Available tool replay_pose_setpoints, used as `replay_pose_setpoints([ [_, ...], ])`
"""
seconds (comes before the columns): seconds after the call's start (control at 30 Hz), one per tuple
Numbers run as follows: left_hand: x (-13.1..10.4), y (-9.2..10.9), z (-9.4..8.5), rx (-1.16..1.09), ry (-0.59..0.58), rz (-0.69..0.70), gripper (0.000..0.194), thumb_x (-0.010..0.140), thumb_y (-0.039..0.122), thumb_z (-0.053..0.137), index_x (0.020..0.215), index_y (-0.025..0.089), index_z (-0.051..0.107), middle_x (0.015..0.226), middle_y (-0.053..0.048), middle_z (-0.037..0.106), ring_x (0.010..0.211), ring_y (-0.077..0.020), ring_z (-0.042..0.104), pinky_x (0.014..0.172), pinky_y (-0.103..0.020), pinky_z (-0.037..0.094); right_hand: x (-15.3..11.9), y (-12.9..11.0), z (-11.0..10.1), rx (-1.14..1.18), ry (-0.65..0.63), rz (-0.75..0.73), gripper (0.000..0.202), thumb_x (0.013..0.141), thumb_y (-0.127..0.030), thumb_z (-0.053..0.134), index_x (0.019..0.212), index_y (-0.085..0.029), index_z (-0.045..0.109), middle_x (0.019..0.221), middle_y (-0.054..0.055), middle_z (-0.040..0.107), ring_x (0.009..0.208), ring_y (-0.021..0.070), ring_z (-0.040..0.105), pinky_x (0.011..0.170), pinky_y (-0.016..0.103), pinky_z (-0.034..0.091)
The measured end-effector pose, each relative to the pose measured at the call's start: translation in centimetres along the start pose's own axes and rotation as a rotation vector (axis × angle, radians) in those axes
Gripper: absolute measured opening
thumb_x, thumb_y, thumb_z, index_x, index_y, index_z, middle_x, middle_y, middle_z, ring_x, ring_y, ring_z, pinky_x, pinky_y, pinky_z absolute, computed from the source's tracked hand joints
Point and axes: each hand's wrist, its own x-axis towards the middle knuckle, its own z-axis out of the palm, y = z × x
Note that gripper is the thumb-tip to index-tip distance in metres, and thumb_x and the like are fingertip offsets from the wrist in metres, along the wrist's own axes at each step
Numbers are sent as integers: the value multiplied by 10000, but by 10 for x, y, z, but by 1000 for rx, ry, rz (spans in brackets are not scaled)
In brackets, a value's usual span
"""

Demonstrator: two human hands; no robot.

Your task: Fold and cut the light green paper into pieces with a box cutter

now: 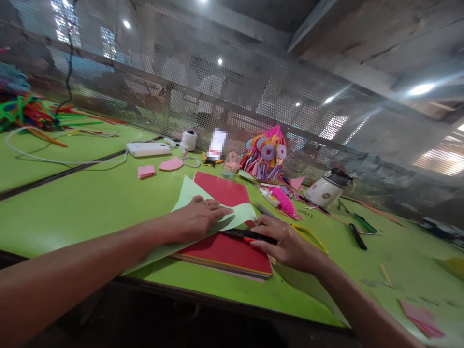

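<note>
My left hand lies with its fingers spread on a pale green paper sheet, pressing it down. The sheet is folded or curled at its right end and rests over a stack of red paper. In my right hand is a black-handled cutter with a red-orange part, its fingers wrapped round it. The cutter points left, along the lower edge of the green sheet. The cutter's tip is hidden at the sheet.
Yellow-handled scissors lie beside my right hand. Behind are a glue bottle, pink yarn, a colourful tasselled bundle, a white kettle and a white power bank. The green table's front edge runs nearby.
</note>
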Motion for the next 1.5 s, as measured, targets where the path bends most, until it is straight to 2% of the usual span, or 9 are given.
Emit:
replay_pose_setpoints([
  [0.4,0,2,-2,-19,-38,-52,474,895,158,384,1357,264,395,1374,-56,494,1183,-239,494,992,-419,317,0,-1,1,27,25,-19,245,919,-328,493,1057,-208,655,1012,84,583,924,185,550,816,317,453],
  [0.63,2,-2,-22,-34,-66,-133,430,860,147,420,1281,187,496,1413,-85,445,1270,-219,432,1029,-361,363,-10,6,-5,-53,19,53,255,915,-369,496,1044,-213,652,926,71,561,862,182,544,747,303,451],
  [0.73,-6,-12,-33,52,-78,-203,373,812,210,517,1178,188,585,1355,-102,502,1228,-260,471,1016,-396,377,-15,8,-8,-66,24,72,263,916,-394,486,983,-205,656,917,72,559,860,188,539,736,307,447],
  [0.8,-15,-19,-38,122,-88,-281,371,793,270,550,1150,188,607,1312,-112,537,1191,-298,492,995,-439,386,-17,8,-8,-56,16,67,263,918,-390,482,1016,-215,653,920,70,561,856,185,539,735,305,447],
  [0.97,-38,-27,-36,114,-30,-391,406,838,374,493,1161,152,600,1194,-134,604,1095,-296,544,960,-452,404,-17,7,-7,-41,39,40,270,919,-361,490,1112,-245,639,921,63,575,848,179,547,733,292,447],
  [1.07,-43,-25,-28,83,44,-409,382,831,337,495,1139,138,604,1144,-134,611,998,-254,591,904,-392,450,-16,5,-8,-41,48,21,267,920,-351,490,1117,-253,641,934,63,594,869,182,557,745,287,448],
  [1.23,-39,-18,-24,106,181,-405,309,792,237,514,1070,171,633,1039,-99,639,924,-224,611,833,-339,474,-14,-2,-13,-55,37,29,293,917,-392,484,1115,-254,649,969,72,614,899,195,573,768,294,455],
  [1.37,-33,-7,-26,95,189,-416,259,815,223,498,1022,173,645,953,-85,650,852,-209,617,761,-313,481,-12,0,-20,-52,3,58,323,923,-410,466,1149,-256,638,1024,79,620,924,197,577,794,302,453],
  [1.5,-31,13,-20,145,159,-418,268,842,160,433,1000,115,645,957,-124,626,859,-233,593,757,-349,467,-10,7,-23,-88,-43,56,343,914,-439,470,1123,-235,650,990,79,624,892,198,578,787,316,452],
])
